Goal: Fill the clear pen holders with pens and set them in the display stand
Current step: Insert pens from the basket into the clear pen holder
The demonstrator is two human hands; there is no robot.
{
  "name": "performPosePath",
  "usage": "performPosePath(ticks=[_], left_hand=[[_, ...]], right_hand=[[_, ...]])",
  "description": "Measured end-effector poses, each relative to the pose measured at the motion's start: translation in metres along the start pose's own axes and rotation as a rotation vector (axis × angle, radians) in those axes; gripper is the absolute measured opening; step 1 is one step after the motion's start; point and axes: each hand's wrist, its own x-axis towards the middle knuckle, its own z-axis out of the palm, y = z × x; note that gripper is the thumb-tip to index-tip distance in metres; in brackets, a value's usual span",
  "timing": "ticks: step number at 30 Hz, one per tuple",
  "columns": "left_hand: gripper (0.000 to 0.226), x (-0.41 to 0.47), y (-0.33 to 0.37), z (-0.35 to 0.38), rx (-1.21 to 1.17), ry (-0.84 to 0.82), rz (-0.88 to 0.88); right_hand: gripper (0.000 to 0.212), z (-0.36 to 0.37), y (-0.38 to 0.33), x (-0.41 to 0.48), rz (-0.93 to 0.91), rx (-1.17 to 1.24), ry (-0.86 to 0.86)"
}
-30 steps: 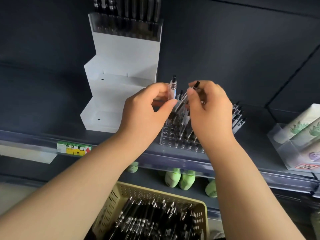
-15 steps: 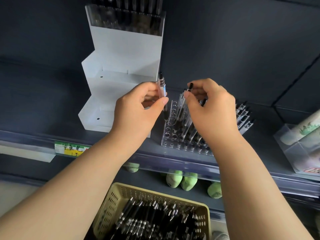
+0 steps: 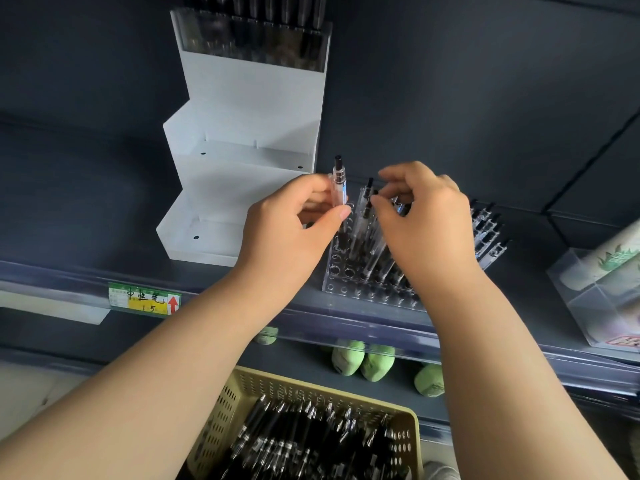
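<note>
A clear pen holder (image 3: pixel 346 277) with rows of holes stands on the dark shelf, partly filled with clear black-tipped pens. My left hand (image 3: pixel 294 233) pinches one clear pen (image 3: pixel 338 183) upright over the holder's left end. My right hand (image 3: pixel 426 233) hovers over the holder's middle, thumb and forefinger curled at the top of a pen (image 3: pixel 367 199) whose lower end sits among the holes. The white stepped display stand (image 3: pixel 242 174) stands behind my left hand. Its top tier carries a filled holder (image 3: pixel 252 46); the two lower steps are bare.
A beige perforated basket (image 3: pixel 225 410) full of black-and-clear pens sits below. A green-and-yellow price label (image 3: pixel 143 299) marks the shelf edge. Green rounded items (image 3: pixel 377 362) lie on the lower shelf. A clear box (image 3: pixel 588 306) with rolled goods stands at right.
My right hand lowered its pen from a tilted hold into the holder. My left hand stayed beside the holder's left end with its pen upright.
</note>
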Motion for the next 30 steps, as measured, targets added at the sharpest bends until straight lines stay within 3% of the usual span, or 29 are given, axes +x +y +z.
performPosePath(ticks=[15, 23, 30], left_hand=[[0.023, -0.002, -0.012, 0.016, 0.111, -0.119, 0.036], [0.026, 0.001, -0.014, 0.017, 0.117, -0.105, 0.008], [0.016, -0.005, -0.03, 0.023, 0.233, -0.211, 0.016]], right_hand=[[0.018, -0.004, 0.002, -0.001, -0.052, -0.013, 0.057], [0.018, -0.006, 0.002, 0.0, -0.053, -0.005, 0.073], [0.02, -0.006, 0.003, 0.0, -0.065, -0.009, 0.059]])
